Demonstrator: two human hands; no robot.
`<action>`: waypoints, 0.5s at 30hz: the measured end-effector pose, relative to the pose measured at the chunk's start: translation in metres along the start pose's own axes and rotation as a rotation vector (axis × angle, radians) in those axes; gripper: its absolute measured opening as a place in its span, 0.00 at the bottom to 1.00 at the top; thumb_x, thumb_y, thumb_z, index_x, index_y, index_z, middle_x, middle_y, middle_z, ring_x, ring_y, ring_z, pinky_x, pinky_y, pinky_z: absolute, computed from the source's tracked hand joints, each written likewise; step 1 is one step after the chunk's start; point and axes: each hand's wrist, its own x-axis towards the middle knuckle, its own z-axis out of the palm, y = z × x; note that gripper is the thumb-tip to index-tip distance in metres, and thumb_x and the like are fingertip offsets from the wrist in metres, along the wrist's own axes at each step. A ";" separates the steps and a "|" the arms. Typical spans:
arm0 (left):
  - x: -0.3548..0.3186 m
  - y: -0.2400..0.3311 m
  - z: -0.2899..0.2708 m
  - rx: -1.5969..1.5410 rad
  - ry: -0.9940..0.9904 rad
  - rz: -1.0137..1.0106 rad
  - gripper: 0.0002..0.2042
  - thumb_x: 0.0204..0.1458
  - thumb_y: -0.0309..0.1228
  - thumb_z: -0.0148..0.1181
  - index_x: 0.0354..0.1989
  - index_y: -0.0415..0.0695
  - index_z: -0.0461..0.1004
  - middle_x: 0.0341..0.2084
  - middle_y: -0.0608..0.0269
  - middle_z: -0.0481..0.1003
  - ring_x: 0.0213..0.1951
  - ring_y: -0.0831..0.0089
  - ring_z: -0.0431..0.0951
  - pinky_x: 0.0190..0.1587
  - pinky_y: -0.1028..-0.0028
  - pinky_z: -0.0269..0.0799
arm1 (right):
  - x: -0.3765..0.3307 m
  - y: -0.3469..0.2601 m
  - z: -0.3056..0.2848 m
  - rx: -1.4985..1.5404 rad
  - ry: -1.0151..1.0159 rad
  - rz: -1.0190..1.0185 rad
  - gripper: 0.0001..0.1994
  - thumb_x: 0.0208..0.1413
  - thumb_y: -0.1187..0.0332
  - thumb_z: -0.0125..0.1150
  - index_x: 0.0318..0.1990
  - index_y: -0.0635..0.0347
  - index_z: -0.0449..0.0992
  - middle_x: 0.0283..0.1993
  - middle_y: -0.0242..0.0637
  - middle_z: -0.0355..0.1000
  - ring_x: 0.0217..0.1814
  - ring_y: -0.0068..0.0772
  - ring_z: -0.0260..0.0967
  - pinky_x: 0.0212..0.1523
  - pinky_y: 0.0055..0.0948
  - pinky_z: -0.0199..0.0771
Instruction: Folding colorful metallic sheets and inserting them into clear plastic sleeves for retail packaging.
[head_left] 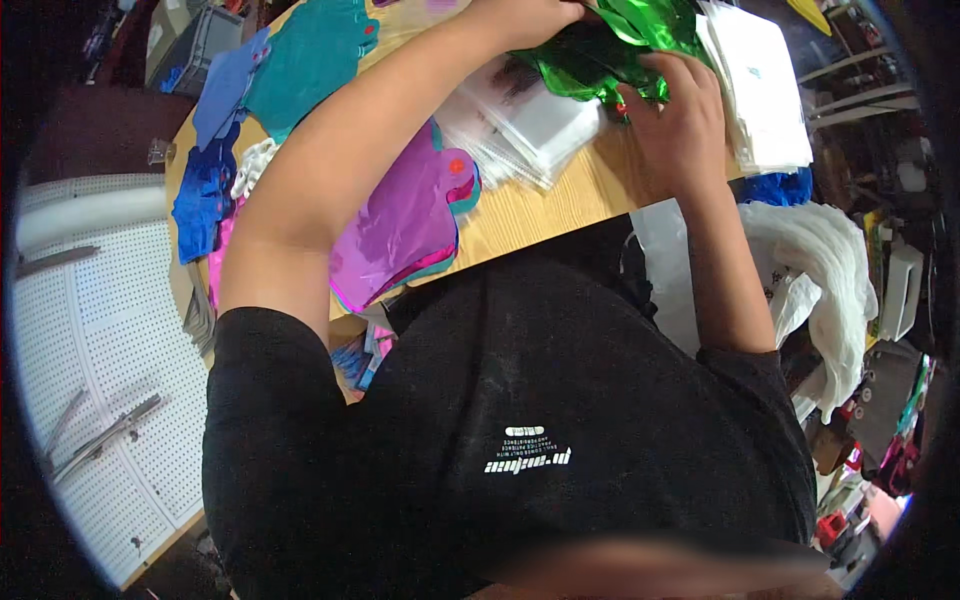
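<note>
A shiny green foil balloon [610, 50] lies crumpled at the far edge of the wooden table [540, 215]. My left hand [530, 15] grips its upper left side, fingers closed on the foil. My right hand [680, 110] presses on its lower right part, fingers curled over the foil. Under the green foil lies a stack of clear plastic bags [530, 130]. A purple foil balloon [410, 225] rests flat beneath my left forearm.
Teal [310, 60] and blue [205, 190] foil shapes lie along the table's left side. A pile of white packets [765, 85] stands at the right. White plastic bags [830, 270] hang off the right edge. A white pegboard [100, 340] with tools is at the left.
</note>
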 end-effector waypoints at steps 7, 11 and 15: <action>0.012 -0.039 -0.009 -0.333 0.431 -0.181 0.05 0.57 0.25 0.62 0.35 0.34 0.78 0.24 0.53 0.79 0.27 0.70 0.78 0.33 0.66 0.73 | 0.001 0.009 0.020 -0.138 -0.025 -0.099 0.26 0.55 0.61 0.72 0.60 0.59 0.76 0.63 0.53 0.74 0.67 0.57 0.69 0.68 0.45 0.68; 0.026 -0.032 -0.045 -0.008 0.698 -0.175 0.09 0.58 0.30 0.65 0.35 0.35 0.78 0.25 0.49 0.79 0.28 0.60 0.79 0.35 0.61 0.72 | -0.002 0.010 0.022 -0.257 -0.068 -0.090 0.24 0.58 0.58 0.70 0.58 0.61 0.78 0.65 0.55 0.72 0.69 0.58 0.67 0.70 0.45 0.67; 0.032 -0.016 -0.108 -0.058 0.855 -0.210 0.12 0.61 0.33 0.63 0.41 0.33 0.77 0.29 0.44 0.79 0.31 0.50 0.78 0.40 0.54 0.72 | 0.000 0.008 0.019 -0.243 -0.082 -0.096 0.22 0.59 0.58 0.70 0.57 0.61 0.79 0.63 0.55 0.74 0.68 0.57 0.68 0.69 0.45 0.67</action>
